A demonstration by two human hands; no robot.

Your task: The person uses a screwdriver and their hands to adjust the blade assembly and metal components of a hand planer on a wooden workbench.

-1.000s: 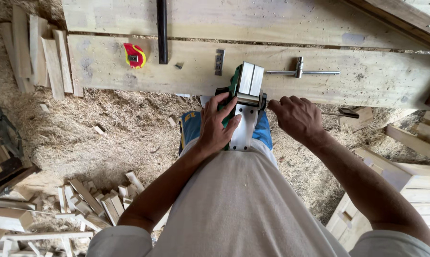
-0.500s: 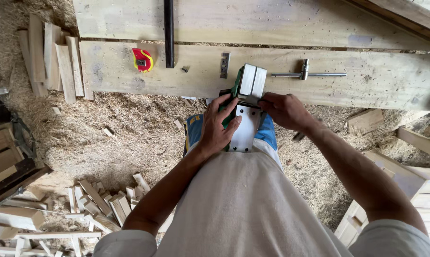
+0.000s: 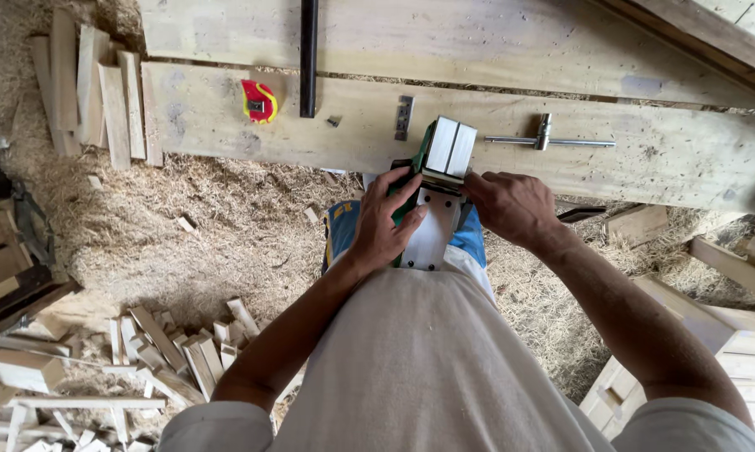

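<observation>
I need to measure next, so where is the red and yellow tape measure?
In the head view the red and yellow tape measure lies on the long wooden plank, toward its left end, just left of the black metal bar.

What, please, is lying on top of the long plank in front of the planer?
On the plank: a red tape measure, a metal plate, a T-shaped wrench and a dark bar. The planer hides the edge beneath.

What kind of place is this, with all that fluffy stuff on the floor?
Most likely a woodworking shop. Wood shavings cover the floor, cut wood scraps lie in heaps, and long planks form a bench holding a tape measure.
</observation>
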